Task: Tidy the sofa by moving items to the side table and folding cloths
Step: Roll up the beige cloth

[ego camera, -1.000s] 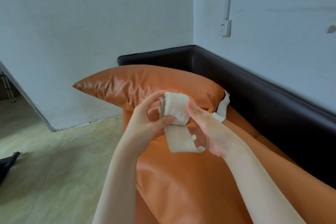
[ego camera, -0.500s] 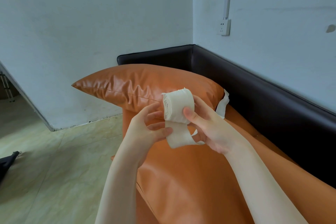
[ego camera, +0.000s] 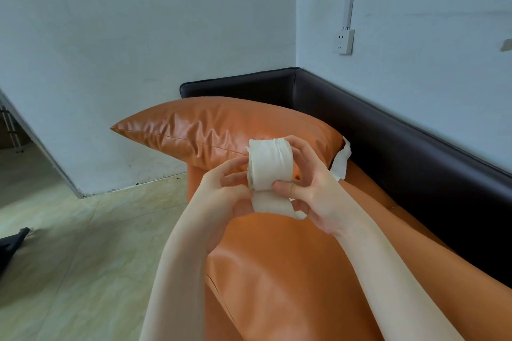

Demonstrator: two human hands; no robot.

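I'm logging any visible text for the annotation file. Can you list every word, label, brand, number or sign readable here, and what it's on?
None can be read.
The wall socket shows only plug holes, no lettering.
The white cloth roll held by the left hand and right hand is unprinted.
The orange cushion and dark sofa back carry no label.

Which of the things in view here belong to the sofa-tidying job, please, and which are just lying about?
Part of the job:
- cloth roll, gripped by left hand and right hand
- white cloth tucked behind the orange cushion
- sofa

Just lying about:
- wall socket
- dark object on the floor, left edge
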